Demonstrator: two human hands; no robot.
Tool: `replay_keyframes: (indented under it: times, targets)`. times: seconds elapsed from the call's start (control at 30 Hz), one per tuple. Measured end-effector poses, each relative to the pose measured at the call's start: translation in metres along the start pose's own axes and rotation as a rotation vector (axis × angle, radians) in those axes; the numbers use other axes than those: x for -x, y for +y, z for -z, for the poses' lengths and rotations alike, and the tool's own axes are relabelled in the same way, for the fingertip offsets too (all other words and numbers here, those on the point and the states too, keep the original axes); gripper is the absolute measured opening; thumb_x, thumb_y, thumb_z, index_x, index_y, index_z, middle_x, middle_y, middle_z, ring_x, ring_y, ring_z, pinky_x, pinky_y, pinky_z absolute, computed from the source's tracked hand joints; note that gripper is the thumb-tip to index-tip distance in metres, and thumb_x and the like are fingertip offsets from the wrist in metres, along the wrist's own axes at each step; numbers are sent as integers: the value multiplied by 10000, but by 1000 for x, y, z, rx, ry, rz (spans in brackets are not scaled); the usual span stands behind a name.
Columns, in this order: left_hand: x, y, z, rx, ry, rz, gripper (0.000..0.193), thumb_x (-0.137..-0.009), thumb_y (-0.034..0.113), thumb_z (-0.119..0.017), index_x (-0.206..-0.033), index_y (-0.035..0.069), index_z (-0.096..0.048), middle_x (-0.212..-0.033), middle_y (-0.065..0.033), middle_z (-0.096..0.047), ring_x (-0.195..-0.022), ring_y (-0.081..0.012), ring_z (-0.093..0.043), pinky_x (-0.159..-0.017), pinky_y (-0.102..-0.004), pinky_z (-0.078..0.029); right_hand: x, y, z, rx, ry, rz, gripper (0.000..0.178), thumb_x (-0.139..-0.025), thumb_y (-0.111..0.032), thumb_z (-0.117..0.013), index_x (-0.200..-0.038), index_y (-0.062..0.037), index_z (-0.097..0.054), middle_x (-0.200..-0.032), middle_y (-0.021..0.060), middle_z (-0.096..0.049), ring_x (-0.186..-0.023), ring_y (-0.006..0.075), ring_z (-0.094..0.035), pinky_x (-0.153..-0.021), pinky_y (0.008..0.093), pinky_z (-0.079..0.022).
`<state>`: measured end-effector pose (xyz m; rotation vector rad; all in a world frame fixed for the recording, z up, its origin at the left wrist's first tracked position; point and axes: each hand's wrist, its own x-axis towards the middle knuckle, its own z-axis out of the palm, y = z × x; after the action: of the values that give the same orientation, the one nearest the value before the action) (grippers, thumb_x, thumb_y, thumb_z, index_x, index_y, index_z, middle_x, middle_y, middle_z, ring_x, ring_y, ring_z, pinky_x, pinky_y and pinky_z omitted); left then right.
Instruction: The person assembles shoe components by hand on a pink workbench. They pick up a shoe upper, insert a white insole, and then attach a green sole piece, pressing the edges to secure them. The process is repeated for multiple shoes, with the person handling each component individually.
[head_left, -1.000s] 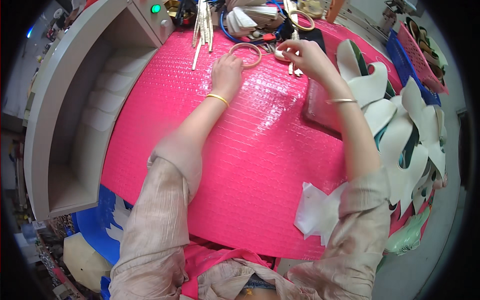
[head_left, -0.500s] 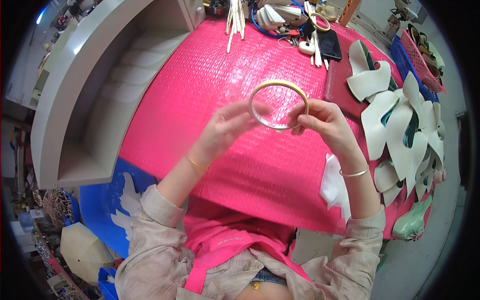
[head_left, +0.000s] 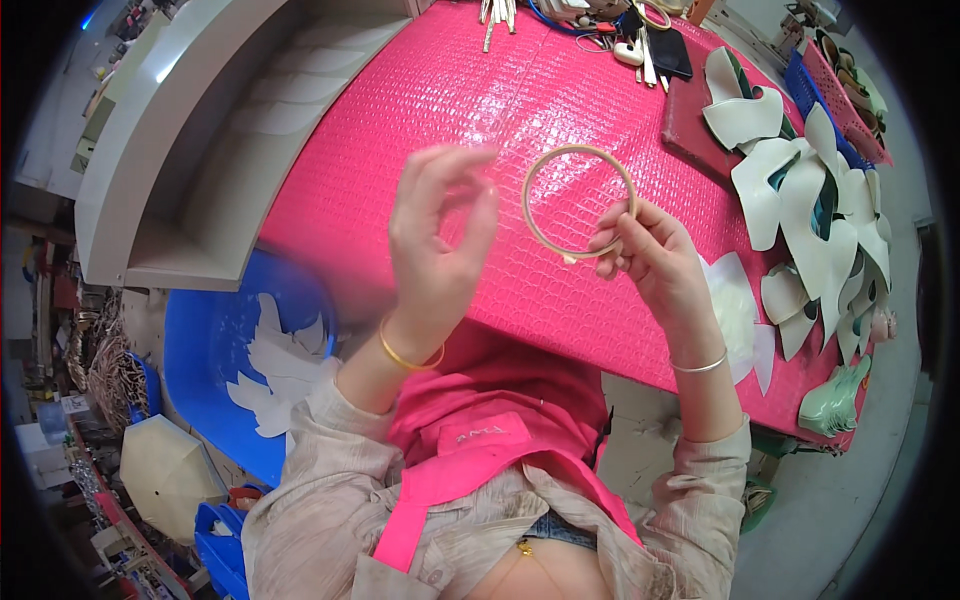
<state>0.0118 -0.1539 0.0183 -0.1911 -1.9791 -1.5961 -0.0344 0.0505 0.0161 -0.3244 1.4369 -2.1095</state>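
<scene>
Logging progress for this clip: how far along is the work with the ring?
Done: the thin tan ring is off the pink table, lifted above it. In hand: the right hand has it in a fingertip grip at its lower edge; the left hand is raised beside it, not touching. Left: white cut pieces lie untouched at the right.

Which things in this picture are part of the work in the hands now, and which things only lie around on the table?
In hand:
- thin tan ring, pinched by the right hand
- left hand, raised beside the ring, holding nothing visible

Lying about:
- pink table cover
- white cut-out pieces
- black flat item
- blue bin with white cut-outs
</scene>
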Motion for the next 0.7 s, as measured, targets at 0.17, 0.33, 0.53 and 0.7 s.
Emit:
replay_keyframes:
  times: [0.17,0.33,0.53,0.7]
  targets:
    - [47,0,-12,166,-77,304,284,-776,-9,-614,-1035,2,-498,-928,-62,-553,-787,-110,-560,-696,-230,-475,4,35,-6,-366,75,63,193,-888,-184,-511,-971,-12,-542,-858,117,-620,-714,170,-612,-639,253,-491]
    - [42,-5,-18,-78,-28,-72,302,-697,-50,-659,-983,9,-585,-921,-88,-543,-791,-146,-570,-677,-258,-490,8,51,-29,-391,228,177,172,-885,-177,-516,-976,-34,-545,-884,122,-615,-721,184,-619,-644,251,-497]
    - [35,-21,-10,-50,-118,-112,204,-676,-62,-658,-865,12,-639,-806,-80,-595,-727,-164,-591,-639,-262,-493,9,57,-40,-384,170,287,155,-862,-109,-536,-987,-17,-544,-948,102,-582,-759,135,-560,-659,223,-454]
    - [44,-9,-10,-232,-204,-1,148,-689,-34,-659,-828,-7,-617,-774,-96,-608,-701,-182,-600,-632,-256,-482,-3,64,-42,237,153,537,177,-838,-91,-559,-996,-12,-553,-1018,87,-548,-774,105,-505,-667,218,-423]
